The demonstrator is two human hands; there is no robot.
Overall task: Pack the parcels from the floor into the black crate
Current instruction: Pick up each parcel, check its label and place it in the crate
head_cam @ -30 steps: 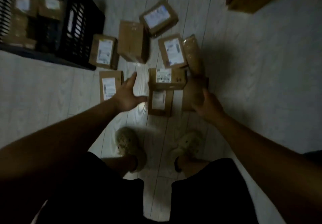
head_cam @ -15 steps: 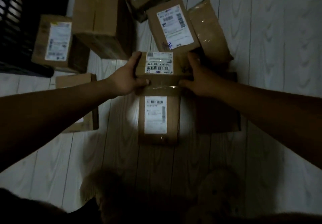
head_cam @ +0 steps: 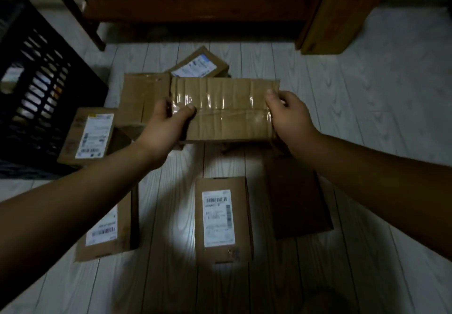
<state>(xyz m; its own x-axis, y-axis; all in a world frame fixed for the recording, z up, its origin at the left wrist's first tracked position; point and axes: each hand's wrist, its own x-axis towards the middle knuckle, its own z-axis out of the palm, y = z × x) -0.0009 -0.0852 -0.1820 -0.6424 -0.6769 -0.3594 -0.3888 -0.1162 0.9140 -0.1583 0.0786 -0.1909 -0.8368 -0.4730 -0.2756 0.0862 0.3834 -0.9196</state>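
The taped parcel (head_cam: 227,108), which half a second ago lay label-up on top of the pile with a hand at each end, is now off the floor (head_cam: 367,118) and turned so that its plain, tape-covered side faces the camera. The left hand (head_cam: 163,128) grips its left end with the thumb across the tape, and the right hand (head_cam: 288,115) grips the right end the same way. The pick looks done, and what is left for this one is the carry to the black crate (head_cam: 36,88), which stands to the left, well apart from the raised parcel. Several others wait on the floor: a labelled parcel (head_cam: 221,220) in the bright patch below, another at the lower left (head_cam: 107,230), one just beside the crate (head_cam: 90,135), and a large box (head_cam: 144,98) partly covered by the held one. The fingers behind the parcel are hidden, and its label is out of sight. The crate is cut off at the left edge, and what shows through its slots is too dim to name. A dark flat parcel (head_cam: 298,203) under the right forearm sits in shadow, its surface unreadable.
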